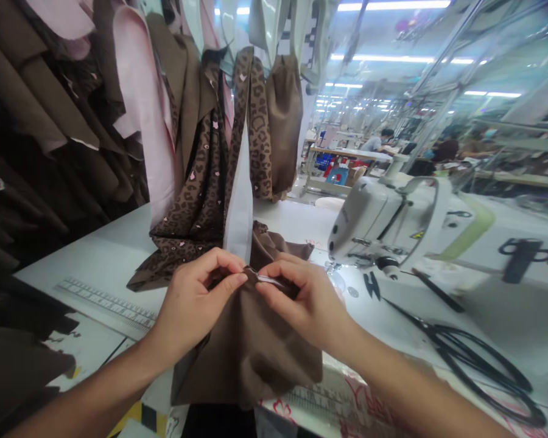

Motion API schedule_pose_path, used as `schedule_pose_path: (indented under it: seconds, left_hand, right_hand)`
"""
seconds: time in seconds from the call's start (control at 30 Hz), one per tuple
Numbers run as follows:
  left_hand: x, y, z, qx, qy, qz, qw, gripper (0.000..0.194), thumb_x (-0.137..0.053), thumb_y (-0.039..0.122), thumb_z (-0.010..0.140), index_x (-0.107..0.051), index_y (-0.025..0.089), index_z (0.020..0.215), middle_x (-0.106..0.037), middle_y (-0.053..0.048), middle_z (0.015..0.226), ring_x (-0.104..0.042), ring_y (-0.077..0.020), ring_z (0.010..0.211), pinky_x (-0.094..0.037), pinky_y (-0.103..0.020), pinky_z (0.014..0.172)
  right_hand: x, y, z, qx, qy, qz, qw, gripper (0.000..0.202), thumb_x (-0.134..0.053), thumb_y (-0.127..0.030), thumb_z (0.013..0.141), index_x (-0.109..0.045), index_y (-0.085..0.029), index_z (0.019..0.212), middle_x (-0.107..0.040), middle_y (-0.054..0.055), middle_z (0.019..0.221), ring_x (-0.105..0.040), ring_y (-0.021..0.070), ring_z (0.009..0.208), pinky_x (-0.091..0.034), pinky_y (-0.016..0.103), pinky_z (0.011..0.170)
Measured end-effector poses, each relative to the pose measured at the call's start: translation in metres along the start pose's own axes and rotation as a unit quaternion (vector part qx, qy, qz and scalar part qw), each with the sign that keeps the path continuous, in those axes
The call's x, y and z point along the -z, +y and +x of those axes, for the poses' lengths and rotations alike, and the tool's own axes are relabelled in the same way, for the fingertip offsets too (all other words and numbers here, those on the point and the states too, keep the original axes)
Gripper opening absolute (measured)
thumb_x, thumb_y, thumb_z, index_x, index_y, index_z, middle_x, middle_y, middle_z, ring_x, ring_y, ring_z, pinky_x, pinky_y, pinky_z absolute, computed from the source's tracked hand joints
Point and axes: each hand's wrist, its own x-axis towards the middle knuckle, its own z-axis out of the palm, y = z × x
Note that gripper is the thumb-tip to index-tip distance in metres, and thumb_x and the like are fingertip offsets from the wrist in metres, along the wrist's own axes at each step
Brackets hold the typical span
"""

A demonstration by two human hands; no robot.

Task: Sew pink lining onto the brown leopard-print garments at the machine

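Note:
A piece of brown fabric (265, 340) hangs from my fingers over the front edge of the sewing table. My left hand (201, 298) is closed, pinching its upper edge between thumb and forefinger. Close beside it, my right hand (301, 298) is also closed on the fabric. A thin, pale, shiny sliver (270, 280) shows between the right thumb and fingers; whether it is a tool or a folded edge I cannot tell. Just behind the hands, leopard-print fabric (196, 201) drapes down onto the tabletop, with a pale strip (240, 207) beside it.
At the right stands a white sewing machine (393, 219). Black-handled scissors (466, 359), small black thread snips (372, 285) and a dark slender tool (438, 291) lie near it. Brown and pink garment pieces (141, 115) hang at the left. A ruler scale (105, 301) marks the tabletop (86, 258).

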Motion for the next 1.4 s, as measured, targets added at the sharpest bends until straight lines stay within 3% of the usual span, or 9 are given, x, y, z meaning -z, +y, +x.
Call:
schedule_pose_path:
  seconds: [0.2,0.27,0.43,0.67,0.87,0.93,1.13,1.3,1.4]
  left_hand:
    - [-0.001,0.0,0.005,0.022,0.01,-0.007,1.0,0.007,-0.063,0.024,0.076,-0.062,0.019,0.082,-0.065,0.001,0.081,-0.061,-0.0132,0.076,-0.047,-0.02,0.068]
    - [-0.001,0.001,0.009,0.035,-0.02,-0.023,0.999,0.015,-0.065,0.024,0.073,-0.064,0.019,0.088,-0.065,0.0,0.081,-0.061,-0.0149,0.077,-0.047,-0.022,0.068]
    - [-0.001,0.005,0.013,-0.049,-0.09,0.037,0.994,0.011,-0.059,0.021,0.08,-0.065,0.018,0.072,-0.059,0.0,0.073,-0.055,-0.0135,0.072,-0.042,-0.023,0.067]
    - [-0.009,-0.004,-0.007,-0.177,0.092,0.188,0.962,0.023,-0.069,0.023,0.078,-0.048,0.018,0.071,-0.049,0.002,0.075,-0.048,-0.0137,0.074,-0.037,-0.024,0.068]
    - [-0.009,-0.011,-0.013,-0.152,0.041,0.229,0.961,0.009,-0.062,0.02,0.084,-0.055,0.017,0.08,-0.052,0.001,0.075,-0.05,-0.0137,0.072,-0.039,-0.025,0.066]
    - [-0.009,-0.01,-0.012,-0.192,0.042,0.216,0.956,0.006,-0.057,0.013,0.087,-0.058,0.018,0.084,-0.054,0.001,0.076,-0.051,-0.0132,0.075,-0.041,-0.025,0.07]
    - [-0.016,-0.011,-0.018,-0.336,0.052,0.25,0.907,0.032,-0.054,0.002,0.085,-0.06,0.018,0.112,-0.058,-0.003,0.083,-0.05,-0.0158,0.077,-0.043,-0.029,0.072]
    - [-0.017,-0.009,-0.012,-0.224,0.027,0.223,0.948,0.002,-0.058,0.016,0.086,-0.06,0.016,0.087,-0.06,-0.001,0.08,-0.056,-0.014,0.076,-0.044,-0.024,0.071]
    - [0.004,-0.004,-0.001,-0.131,0.042,0.18,0.974,0.015,-0.051,0.022,0.088,-0.061,0.018,0.077,-0.063,0.004,0.073,-0.058,-0.0106,0.066,-0.042,-0.018,0.06]
  right_hand:
    - [0.002,0.002,-0.003,0.007,0.036,-0.034,0.999,0.003,-0.064,-0.021,0.084,-0.065,-0.018,0.083,-0.058,-0.001,0.073,-0.053,0.0112,0.066,-0.039,0.022,0.059]
    - [0.002,0.003,-0.004,0.011,0.048,-0.035,0.998,0.005,-0.065,-0.022,0.084,-0.065,-0.018,0.082,-0.058,-0.001,0.074,-0.053,0.0114,0.066,-0.039,0.023,0.059]
    - [0.002,0.003,-0.004,0.023,0.054,-0.024,0.998,0.008,-0.065,-0.026,0.084,-0.063,-0.019,0.082,-0.059,0.0,0.074,-0.053,0.0121,0.066,-0.04,0.023,0.059]
    - [0.003,0.01,-0.001,-0.091,0.061,0.029,0.994,0.011,-0.054,-0.027,0.087,-0.059,-0.018,0.084,-0.061,-0.001,0.073,-0.052,0.0125,0.064,-0.039,0.023,0.057]
    - [0.004,0.018,0.001,-0.15,0.045,0.123,0.98,0.018,-0.06,-0.036,0.083,-0.061,-0.017,0.081,-0.06,-0.001,0.071,-0.05,0.0122,0.065,-0.038,0.023,0.057]
    - [0.003,0.021,0.001,-0.16,0.044,0.146,0.975,0.019,-0.061,-0.036,0.081,-0.061,-0.017,0.081,-0.06,-0.001,0.072,-0.05,0.0123,0.065,-0.038,0.023,0.058]
    - [-0.002,0.029,0.001,-0.183,0.012,0.284,0.941,0.02,-0.062,-0.038,0.079,-0.058,-0.018,0.082,-0.058,-0.001,0.076,-0.05,0.0119,0.067,-0.039,0.023,0.062]
    - [-0.001,0.022,-0.001,-0.128,0.005,0.172,0.977,0.018,-0.059,-0.036,0.084,-0.058,-0.017,0.083,-0.057,-0.001,0.076,-0.049,0.0124,0.07,-0.038,0.024,0.064]
    - [-0.001,0.02,0.001,-0.133,-0.026,0.136,0.981,0.023,-0.06,-0.039,0.084,-0.06,-0.017,0.092,-0.054,-0.002,0.071,-0.046,0.0113,0.065,-0.035,0.022,0.058]
